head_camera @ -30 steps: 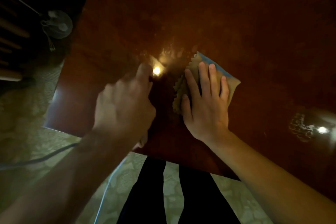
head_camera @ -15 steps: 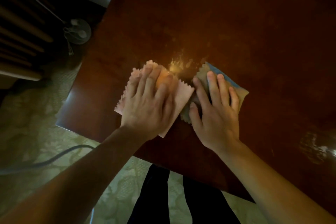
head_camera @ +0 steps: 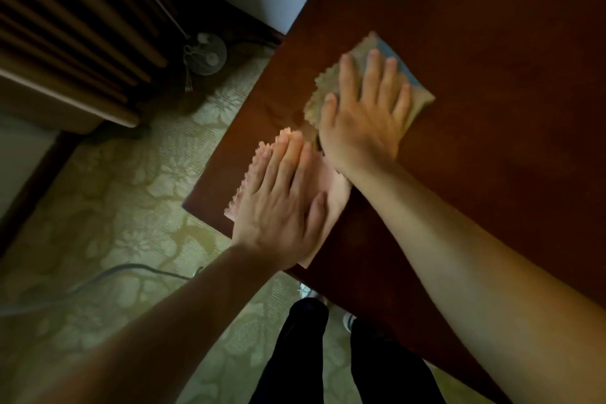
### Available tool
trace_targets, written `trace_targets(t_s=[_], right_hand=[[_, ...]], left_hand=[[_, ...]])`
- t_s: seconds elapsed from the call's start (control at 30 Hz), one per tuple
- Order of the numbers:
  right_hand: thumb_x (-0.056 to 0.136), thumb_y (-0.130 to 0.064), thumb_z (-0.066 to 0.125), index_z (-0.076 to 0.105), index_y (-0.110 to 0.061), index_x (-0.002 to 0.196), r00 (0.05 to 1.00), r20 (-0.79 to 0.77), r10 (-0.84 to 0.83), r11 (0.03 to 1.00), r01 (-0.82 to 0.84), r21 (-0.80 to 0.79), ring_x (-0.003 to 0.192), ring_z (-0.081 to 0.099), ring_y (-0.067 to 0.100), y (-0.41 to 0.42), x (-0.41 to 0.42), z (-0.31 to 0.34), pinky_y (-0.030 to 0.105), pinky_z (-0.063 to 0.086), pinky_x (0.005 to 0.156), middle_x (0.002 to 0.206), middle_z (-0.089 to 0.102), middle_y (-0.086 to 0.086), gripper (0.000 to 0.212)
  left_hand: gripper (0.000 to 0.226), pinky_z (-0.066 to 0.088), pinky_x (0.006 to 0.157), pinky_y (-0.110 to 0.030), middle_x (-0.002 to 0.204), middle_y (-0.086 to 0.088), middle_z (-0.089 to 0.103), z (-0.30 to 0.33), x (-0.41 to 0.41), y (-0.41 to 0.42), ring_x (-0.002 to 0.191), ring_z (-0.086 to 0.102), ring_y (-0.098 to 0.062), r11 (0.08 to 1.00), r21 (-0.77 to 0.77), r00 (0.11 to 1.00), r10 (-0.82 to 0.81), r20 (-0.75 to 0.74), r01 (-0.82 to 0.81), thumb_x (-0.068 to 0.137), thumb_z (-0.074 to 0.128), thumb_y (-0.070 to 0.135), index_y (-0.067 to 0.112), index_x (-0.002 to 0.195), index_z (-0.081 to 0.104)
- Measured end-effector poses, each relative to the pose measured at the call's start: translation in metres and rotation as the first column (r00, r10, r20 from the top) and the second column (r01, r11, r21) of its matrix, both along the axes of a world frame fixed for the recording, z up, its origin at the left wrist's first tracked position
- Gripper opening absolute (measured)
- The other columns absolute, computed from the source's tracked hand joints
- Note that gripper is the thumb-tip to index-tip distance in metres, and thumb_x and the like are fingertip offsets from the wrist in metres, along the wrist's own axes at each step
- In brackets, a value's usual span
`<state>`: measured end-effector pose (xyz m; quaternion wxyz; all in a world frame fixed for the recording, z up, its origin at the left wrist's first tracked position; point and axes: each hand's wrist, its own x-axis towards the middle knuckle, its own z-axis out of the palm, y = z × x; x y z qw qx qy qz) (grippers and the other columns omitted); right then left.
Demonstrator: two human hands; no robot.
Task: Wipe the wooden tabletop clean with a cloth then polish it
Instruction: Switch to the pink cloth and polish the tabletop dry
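Observation:
The dark red-brown wooden tabletop (head_camera: 492, 115) fills the right of the head view. My left hand (head_camera: 282, 197) lies flat, palm down, on a pink cloth (head_camera: 257, 162) with a zigzag edge, close to the table's near left corner. Just beyond it, my right hand (head_camera: 364, 111) presses flat on a tan cloth with a blue side (head_camera: 421, 98). The two cloths almost touch; my right wrist lies over the pink cloth's far edge.
The table's left edge (head_camera: 262, 102) and near corner (head_camera: 187, 205) drop to a patterned floor. A round fan base (head_camera: 205, 54) and a cable (head_camera: 131, 269) are on the floor. Slatted wooden furniture (head_camera: 65, 26) stands at left. My dark-trousered legs (head_camera: 295, 354) are below the near edge.
My left hand came down flat on the pink cloth and slid it toward the near left corner. My right hand pushed the tan cloth farther away and leftward.

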<state>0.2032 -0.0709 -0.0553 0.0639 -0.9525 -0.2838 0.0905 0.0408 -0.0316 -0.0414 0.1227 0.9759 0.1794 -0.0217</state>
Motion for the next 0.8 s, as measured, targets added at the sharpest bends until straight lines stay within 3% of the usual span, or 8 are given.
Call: trace_targets(t_s=[0.3,0.43,0.57,0.8], right_hand=[[0.108,-0.048,0.02,-0.002,-0.027,0.163,0.985,-0.083,0.151,0.988,-0.154,-0.028,0.157,-0.015,0.03,0.04,0.0,0.004,0.051,-0.011,0.124,0.171,-0.011,0.01,0.064],[0.108,-0.048,0.018,-0.005,-0.027,0.163,0.964,-0.086,0.251,0.966,-0.255,-0.042,0.157,-0.017,0.031,0.046,-0.002,0.004,0.053,-0.012,0.123,0.171,-0.012,0.011,0.063],[0.108,-0.049,0.018,-0.004,-0.028,0.163,0.96,-0.073,0.272,0.961,-0.275,-0.035,0.157,-0.016,0.03,0.052,-0.003,0.003,0.052,-0.012,0.123,0.171,-0.012,0.01,0.063],[0.107,-0.051,0.02,0.002,-0.029,0.164,0.945,-0.047,0.324,0.946,-0.325,-0.011,0.158,-0.012,0.028,0.037,0.0,0.0,0.051,-0.008,0.126,0.172,-0.006,0.007,0.064]], left_hand=[[0.07,0.018,0.123,-0.049,0.161,-0.025,0.023,-0.003,0.004,-0.001,0.153,0.015,-0.033,1.0,0.005,1.0,0.021,0.014,-0.022,0.1,0.025,0.04,-0.004,0.154,0.026],[0.069,0.014,0.124,-0.048,0.158,-0.026,0.03,-0.001,0.006,-0.003,0.152,0.018,-0.035,0.999,0.032,1.0,0.012,-0.007,-0.011,0.1,0.023,0.04,-0.005,0.152,0.031],[0.071,0.004,0.126,-0.045,0.161,-0.025,0.023,-0.002,0.004,-0.002,0.154,0.009,-0.034,0.999,0.04,0.997,-0.001,-0.074,0.004,0.101,0.016,0.043,-0.003,0.155,0.023],[0.072,0.007,0.126,-0.043,0.164,-0.022,0.016,-0.006,-0.01,0.003,0.154,0.008,-0.03,0.997,0.014,0.997,0.07,0.018,-0.07,0.102,0.02,0.043,-0.004,0.155,0.02]])
